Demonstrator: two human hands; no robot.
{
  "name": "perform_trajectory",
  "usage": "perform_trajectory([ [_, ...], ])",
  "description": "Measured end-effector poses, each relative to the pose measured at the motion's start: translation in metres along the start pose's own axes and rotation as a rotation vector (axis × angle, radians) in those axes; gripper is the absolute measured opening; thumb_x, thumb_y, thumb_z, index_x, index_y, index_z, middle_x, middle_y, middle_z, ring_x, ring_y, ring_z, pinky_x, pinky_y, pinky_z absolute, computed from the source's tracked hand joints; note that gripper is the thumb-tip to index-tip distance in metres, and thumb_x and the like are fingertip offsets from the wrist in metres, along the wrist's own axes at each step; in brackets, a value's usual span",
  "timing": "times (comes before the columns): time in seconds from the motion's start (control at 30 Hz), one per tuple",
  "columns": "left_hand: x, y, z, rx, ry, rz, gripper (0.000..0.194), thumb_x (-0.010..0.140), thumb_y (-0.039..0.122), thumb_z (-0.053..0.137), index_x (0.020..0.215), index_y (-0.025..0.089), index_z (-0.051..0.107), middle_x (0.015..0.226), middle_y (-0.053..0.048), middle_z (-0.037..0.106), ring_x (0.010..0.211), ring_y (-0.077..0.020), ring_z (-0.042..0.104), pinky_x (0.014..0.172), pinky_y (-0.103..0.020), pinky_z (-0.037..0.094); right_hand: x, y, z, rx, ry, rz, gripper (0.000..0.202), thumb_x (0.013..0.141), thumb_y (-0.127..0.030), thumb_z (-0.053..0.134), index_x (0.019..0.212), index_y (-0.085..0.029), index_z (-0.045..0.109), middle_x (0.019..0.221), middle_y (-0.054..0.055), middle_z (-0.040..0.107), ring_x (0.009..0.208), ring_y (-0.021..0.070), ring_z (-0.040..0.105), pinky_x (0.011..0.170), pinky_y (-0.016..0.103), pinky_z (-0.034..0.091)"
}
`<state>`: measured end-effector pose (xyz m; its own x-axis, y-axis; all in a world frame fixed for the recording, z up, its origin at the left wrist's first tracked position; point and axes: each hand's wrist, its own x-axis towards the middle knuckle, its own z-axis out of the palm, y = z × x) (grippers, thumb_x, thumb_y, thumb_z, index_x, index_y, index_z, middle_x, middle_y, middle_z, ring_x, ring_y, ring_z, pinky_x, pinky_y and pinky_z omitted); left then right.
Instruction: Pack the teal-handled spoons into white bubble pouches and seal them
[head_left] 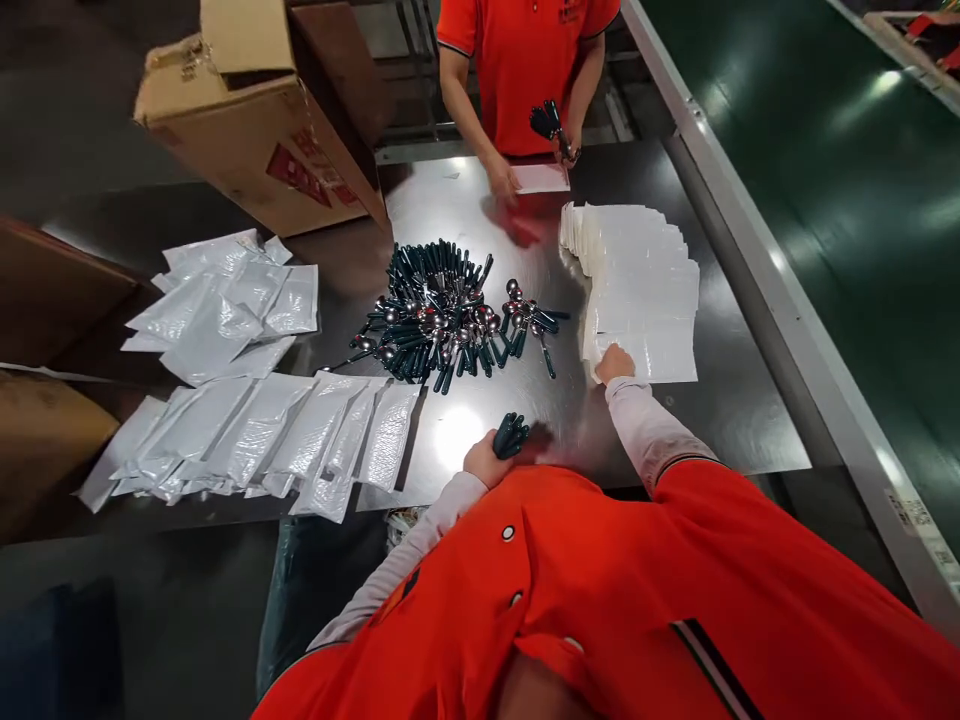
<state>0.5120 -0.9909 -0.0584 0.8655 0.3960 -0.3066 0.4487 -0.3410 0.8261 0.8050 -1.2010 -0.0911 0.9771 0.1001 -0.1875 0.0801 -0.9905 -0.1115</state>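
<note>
My left hand (486, 461) is closed around a bundle of spoons (511, 436), close to my body at the table's near edge. Their dark green handles stick out of the fist; the other ends are hidden. At the near left corner of a fanned stack of white envelopes (645, 275), my right hand (615, 363) has its fingers curled onto the edge of the lowest one. Between my hands and farther off lies a heap of spoons (439, 310) with shiny metal heads and dark green handles. A smaller cluster of them (529, 318) lies just right of the heap.
Filled white padded envelopes (247, 435) lie in an overlapping row at left, with a looser pile (225, 300) behind. A cardboard box (262, 150) stands at back left. Across the metal table (480, 430), a co-worker (517, 80) holds spoons and an envelope. A green conveyor (840, 200) runs along the right.
</note>
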Motion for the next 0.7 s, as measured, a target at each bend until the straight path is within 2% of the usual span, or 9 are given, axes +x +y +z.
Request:
perform_trajectory([
  [0.13,0.002,-0.005,-0.004,0.170,-0.043,-0.054,0.037,0.073,0.035,0.080,0.104,0.022,0.065,0.104,-0.011,0.075,0.098,-0.0314,0.072,0.085,-0.040,0.055,-0.025,0.010,0.012,-0.007,-0.021,-0.033,0.036,0.088,-0.017,0.049,0.119,-0.002,0.058,0.108,0.026,0.067,0.102,0.0334,0.068,0.085,0.039,0.049],
  [0.2,0.007,-0.004,-0.002,0.257,-0.061,-0.089,0.042,0.070,0.044,0.082,0.101,0.021,0.065,0.091,-0.011,0.074,0.090,-0.0319,0.072,0.079,-0.037,0.054,-0.045,0.003,0.022,0.026,-0.042,-0.157,0.037,0.090,-0.017,0.046,0.122,-0.004,0.060,0.115,0.025,0.066,0.105,0.0328,0.067,0.088,0.040,0.049],
  [0.27,0.017,0.000,0.003,0.341,-0.073,-0.087,0.044,0.073,0.048,0.080,0.103,0.020,0.064,0.086,-0.011,0.073,0.086,-0.0310,0.071,0.075,-0.034,0.052,-0.070,-0.014,0.035,0.075,-0.100,-0.308,0.035,0.091,-0.017,0.046,0.120,-0.008,0.064,0.117,0.022,0.068,0.107,0.0297,0.066,0.091,0.038,0.048],
  [0.37,0.039,0.004,0.010,0.544,-0.093,-0.023,0.034,0.089,0.037,0.066,0.114,0.016,0.060,0.098,-0.014,0.072,0.095,-0.0293,0.070,0.081,-0.033,0.050,-0.108,-0.046,0.055,0.148,-0.187,-0.480,0.030,0.093,-0.019,0.045,0.106,-0.015,0.072,0.107,0.014,0.073,0.102,0.0239,0.067,0.090,0.031,0.049],
  [0.47,0.058,-0.003,0.011,0.725,-0.111,-0.025,0.029,0.096,0.024,0.052,0.121,0.010,0.057,0.111,-0.018,0.069,0.105,-0.0292,0.067,0.091,-0.037,0.047,-0.135,-0.071,0.069,0.202,-0.224,-0.559,0.034,0.097,-0.024,0.040,0.095,-0.017,0.074,0.097,0.011,0.074,0.095,0.0226,0.067,0.083,0.030,0.049],
  [0.6,0.060,-0.018,0.000,0.771,-0.134,-0.078,0.025,0.096,0.019,0.050,0.116,0.009,0.060,0.113,-0.022,0.067,0.109,-0.0318,0.065,0.097,-0.042,0.045,-0.149,-0.082,0.082,0.282,-0.216,-0.519,0.033,0.096,-0.026,0.041,0.099,-0.018,0.073,0.096,0.011,0.073,0.092,0.0232,0.066,0.081,0.031,0.049],
  [0.7,0.053,-0.018,-0.009,0.745,-0.118,-0.101,0.026,0.094,0.020,0.054,0.117,0.009,0.058,0.109,-0.021,0.068,0.108,-0.0309,0.066,0.095,-0.040,0.045,-0.152,-0.081,0.089,0.320,-0.226,-0.529,0.025,0.093,-0.027,0.050,0.100,-0.016,0.072,0.093,0.011,0.071,0.090,0.0236,0.064,0.081,0.033,0.048],
])
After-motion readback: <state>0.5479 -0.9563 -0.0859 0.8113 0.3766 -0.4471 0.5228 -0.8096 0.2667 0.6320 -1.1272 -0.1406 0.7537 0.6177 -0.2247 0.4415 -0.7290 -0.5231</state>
